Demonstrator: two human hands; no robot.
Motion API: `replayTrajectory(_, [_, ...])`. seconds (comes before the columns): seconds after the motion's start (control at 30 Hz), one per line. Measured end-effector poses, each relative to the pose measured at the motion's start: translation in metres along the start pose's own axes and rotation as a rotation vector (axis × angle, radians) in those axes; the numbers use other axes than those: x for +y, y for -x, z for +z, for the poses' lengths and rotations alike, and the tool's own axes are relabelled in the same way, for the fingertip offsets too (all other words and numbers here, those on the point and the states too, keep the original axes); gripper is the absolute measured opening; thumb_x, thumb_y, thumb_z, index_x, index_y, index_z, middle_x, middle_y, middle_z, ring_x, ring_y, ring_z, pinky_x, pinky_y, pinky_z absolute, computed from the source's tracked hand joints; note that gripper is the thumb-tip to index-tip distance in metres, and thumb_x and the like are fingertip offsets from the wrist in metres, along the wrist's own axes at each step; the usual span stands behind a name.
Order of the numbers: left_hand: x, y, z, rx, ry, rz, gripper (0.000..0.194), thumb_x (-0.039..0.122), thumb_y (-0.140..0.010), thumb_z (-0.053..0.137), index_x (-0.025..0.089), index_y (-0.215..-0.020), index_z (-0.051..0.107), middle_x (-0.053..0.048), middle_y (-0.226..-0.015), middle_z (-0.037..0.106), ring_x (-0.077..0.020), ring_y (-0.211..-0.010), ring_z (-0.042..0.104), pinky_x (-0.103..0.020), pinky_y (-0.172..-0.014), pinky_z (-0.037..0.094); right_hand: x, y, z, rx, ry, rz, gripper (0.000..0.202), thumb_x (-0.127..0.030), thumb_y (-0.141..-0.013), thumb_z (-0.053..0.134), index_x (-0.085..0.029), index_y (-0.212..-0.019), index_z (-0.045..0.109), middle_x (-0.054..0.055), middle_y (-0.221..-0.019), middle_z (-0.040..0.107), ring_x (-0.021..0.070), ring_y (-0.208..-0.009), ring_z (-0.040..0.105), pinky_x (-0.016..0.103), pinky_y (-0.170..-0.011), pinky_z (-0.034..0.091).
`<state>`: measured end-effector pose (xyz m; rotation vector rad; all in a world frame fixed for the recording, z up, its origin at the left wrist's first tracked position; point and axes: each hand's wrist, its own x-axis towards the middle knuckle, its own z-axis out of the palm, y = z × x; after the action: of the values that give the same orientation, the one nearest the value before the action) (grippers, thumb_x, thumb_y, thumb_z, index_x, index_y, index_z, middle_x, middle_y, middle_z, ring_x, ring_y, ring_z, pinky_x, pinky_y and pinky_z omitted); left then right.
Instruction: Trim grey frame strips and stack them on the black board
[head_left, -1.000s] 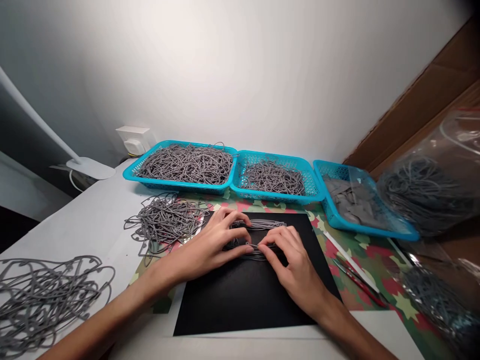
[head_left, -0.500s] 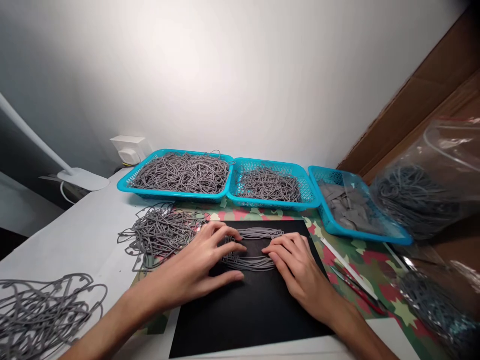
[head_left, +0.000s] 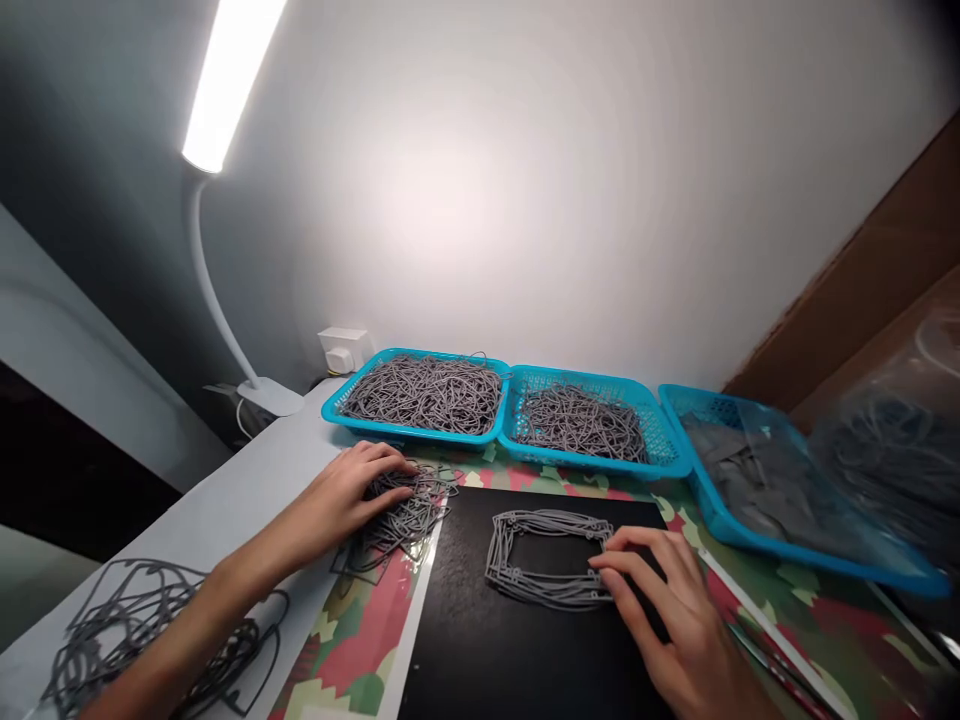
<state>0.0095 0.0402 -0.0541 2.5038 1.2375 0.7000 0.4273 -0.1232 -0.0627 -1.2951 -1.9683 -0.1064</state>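
Reaching apart
Cups left hand (head_left: 351, 492) over grey loop tangle (head_left: 424, 508); half-curls right hand (head_left: 679, 612) at three o'clock on loop stack (head_left: 551, 591); cannot tell either hold

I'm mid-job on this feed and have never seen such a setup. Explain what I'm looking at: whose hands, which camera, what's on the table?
There is no machine here: these are one person's bare hands, and every picture comes from a single camera worn on their head, looking forward and down. The left hand rests on a tangled pile of grey pieces; whether it grips any is unclear. The right hand has its fingertips at the right end of a stack of grey frames on a black sheet. Behind stand three blue baskets with grey pieces inside. Another loose heap lies near the left forearm, and a lit lamp stands at the back left.
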Motion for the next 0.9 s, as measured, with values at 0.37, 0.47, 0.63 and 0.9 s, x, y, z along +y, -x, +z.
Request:
replayTrajectory(0.37, [0.033, -0.001, -0.002, 0.285, -0.026, -0.144, 0.04, 0.057, -0.118, 0.053, 0.027, -0.111, 0.079, -0.003, -0.111, 0.086, -0.0266, -0.099, 0.081, -0.037, -0.088, 0.058, -0.006, 0.002, -0.001, -0.022, -0.023, 0.001, 0.02, -0.035, -0.122, 0.055, -0.032, -0.114, 0.073, 0.008, -0.112, 0.074, 0.0283, -0.105, 0.076, 0.04, -0.087, 0.064])
replayTrajectory(0.47, [0.041, -0.011, -0.015, 0.422, -0.027, -0.181, 0.032, 0.048, -0.119, 0.051, 0.025, -0.11, 0.072, -0.003, -0.104, 0.085, -0.0249, -0.095, 0.082, -0.036, -0.084, 0.059, -0.004, 0.002, -0.002, -0.019, -0.029, -0.002, 0.02, -0.035, -0.122, 0.055, -0.032, -0.115, 0.073, 0.007, -0.112, 0.074, 0.0281, -0.106, 0.075, 0.04, -0.088, 0.063])
replayTrajectory(0.63, [0.078, -0.029, -0.053, 0.624, -0.065, -0.105, 0.024, 0.043, -0.119, 0.052, 0.026, -0.108, 0.065, -0.002, -0.093, 0.079, -0.0208, -0.088, 0.076, -0.035, -0.085, 0.059, -0.005, 0.005, -0.003, -0.021, -0.044, 0.008, 0.019, -0.033, -0.123, 0.056, -0.032, -0.117, 0.073, 0.007, -0.115, 0.073, 0.0271, -0.11, 0.073, 0.039, -0.093, 0.062])
replayTrajectory(0.9, [0.112, -0.047, -0.072, 0.612, -0.233, -0.022, 0.025, 0.043, -0.116, 0.057, 0.026, -0.103, 0.068, 0.002, -0.079, 0.073, -0.0173, -0.066, 0.063, -0.034, -0.067, 0.045, -0.013, 0.002, -0.007, -0.052, -0.06, 0.008, 0.019, -0.033, -0.123, 0.055, -0.031, -0.116, 0.073, 0.008, -0.114, 0.074, 0.0276, -0.106, 0.075, 0.04, -0.09, 0.063])
